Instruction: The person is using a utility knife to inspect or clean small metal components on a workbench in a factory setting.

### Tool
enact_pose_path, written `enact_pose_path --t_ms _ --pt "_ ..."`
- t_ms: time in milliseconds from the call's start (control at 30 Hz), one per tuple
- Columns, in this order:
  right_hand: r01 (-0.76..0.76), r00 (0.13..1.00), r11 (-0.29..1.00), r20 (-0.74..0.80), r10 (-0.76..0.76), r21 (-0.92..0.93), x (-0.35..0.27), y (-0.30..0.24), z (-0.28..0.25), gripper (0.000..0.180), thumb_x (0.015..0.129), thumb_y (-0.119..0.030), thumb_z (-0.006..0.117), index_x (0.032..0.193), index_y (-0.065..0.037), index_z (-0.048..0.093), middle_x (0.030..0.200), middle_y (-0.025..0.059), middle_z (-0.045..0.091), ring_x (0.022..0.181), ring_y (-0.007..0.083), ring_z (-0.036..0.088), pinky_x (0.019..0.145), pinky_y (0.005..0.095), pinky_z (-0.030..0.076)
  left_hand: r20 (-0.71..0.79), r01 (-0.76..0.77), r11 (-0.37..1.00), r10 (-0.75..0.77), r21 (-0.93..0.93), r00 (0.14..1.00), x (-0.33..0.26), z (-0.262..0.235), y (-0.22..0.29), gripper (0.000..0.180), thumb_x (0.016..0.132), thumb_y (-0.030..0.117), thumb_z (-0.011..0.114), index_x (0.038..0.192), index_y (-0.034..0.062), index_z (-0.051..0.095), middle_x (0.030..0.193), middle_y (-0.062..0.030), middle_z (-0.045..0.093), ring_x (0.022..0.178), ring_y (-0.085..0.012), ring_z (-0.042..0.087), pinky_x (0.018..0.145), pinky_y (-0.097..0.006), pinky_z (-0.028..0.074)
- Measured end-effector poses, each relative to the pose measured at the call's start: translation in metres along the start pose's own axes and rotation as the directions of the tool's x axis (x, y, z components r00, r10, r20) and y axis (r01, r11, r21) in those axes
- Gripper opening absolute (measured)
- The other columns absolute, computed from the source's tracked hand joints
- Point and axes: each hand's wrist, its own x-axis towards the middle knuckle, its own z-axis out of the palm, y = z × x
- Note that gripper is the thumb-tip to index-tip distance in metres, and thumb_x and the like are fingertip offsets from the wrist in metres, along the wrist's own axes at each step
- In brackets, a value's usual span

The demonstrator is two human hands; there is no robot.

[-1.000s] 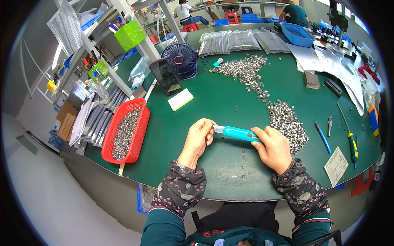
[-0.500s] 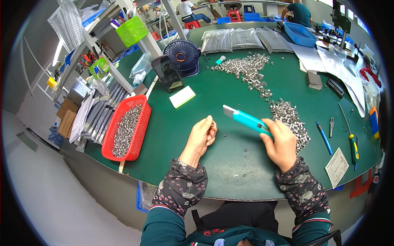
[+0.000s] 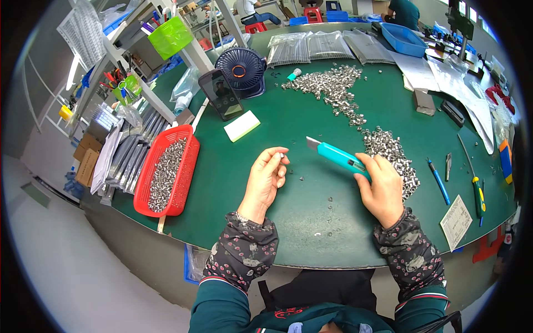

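Note:
In my right hand [image 3: 383, 187] I grip a teal utility knife [image 3: 340, 157]; its bare blade points up and left toward my left hand. My left hand [image 3: 263, 180] is closed in a pinch around a small metal ring [image 3: 281, 156], mostly covered by the fingertips. A gap separates blade and ring. Beside my right hand lies a pile of small silvery metal rings [image 3: 391, 155], trailing up to a larger pile [image 3: 330, 89] farther back. To the left, a red plastic basket [image 3: 185, 191] contains many more of them.
A phone [image 3: 221, 95] leans near a black fan [image 3: 240, 71], with a pale sticky pad [image 3: 241, 126] in front. At right lie a blue pen-like tool [image 3: 438, 181], a screwdriver [image 3: 478, 195] and a paper slip [image 3: 456, 223]. Tiny dark scraps [image 3: 330, 208] dot the green table [image 3: 294, 244].
My left fingers have turned, so the ring at their tips shows more. The knife has shifted slightly right and its tip sits a little higher. The whole view has moved a little.

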Motion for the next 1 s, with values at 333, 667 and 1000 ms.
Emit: enact_pose_path --t_ms 333,667,1000 --pt "-0.160 0.979 0.938 0.173 0.111 0.307 -0.0062 -0.0036 0.0062 0.025 0.072 -0.020 0.062 0.091 -0.007 0.057 0.073 0.0100 0.055 0.063 0.0264 0.054 0.057 0.0350 0.042 0.045 0.017 1.000 -0.016 -0.023 0.999 0.0008 -0.0034 -0.0048 0.014 0.086 0.014 0.051 0.097 0.0061 0.051 0.079 -0.0018 0.052 0.059 -0.0056 0.045 0.042 -0.017 0.035" --pt "-0.280 0.935 0.894 0.311 0.172 0.350 -0.0037 -0.0029 0.0041 0.026 0.074 -0.024 0.060 0.093 -0.006 0.057 0.075 0.0118 0.058 0.062 0.0267 0.056 0.057 0.0346 0.044 0.095 0.042 0.998 -0.036 -0.057 0.995 0.0013 -0.0038 -0.0044 0.013 0.084 0.011 0.053 0.096 0.0064 0.051 0.081 -0.0005 0.050 0.061 -0.0066 0.045 0.044 -0.017 0.036" --pt "-0.375 0.874 0.827 0.458 0.165 0.418 -0.0038 0.0019 0.0063 0.029 0.075 -0.027 0.058 0.094 -0.006 0.058 0.077 0.0133 0.059 0.065 0.0270 0.058 0.059 0.0351 0.045 0.096 -0.021 1.000 0.021 0.000 0.995 -0.0009 0.0011 -0.0037 0.012 0.083 0.012 0.055 0.092 0.0044 0.053 0.071 0.0007 0.047 0.061 -0.0063 0.044 0.044 -0.018 0.037"
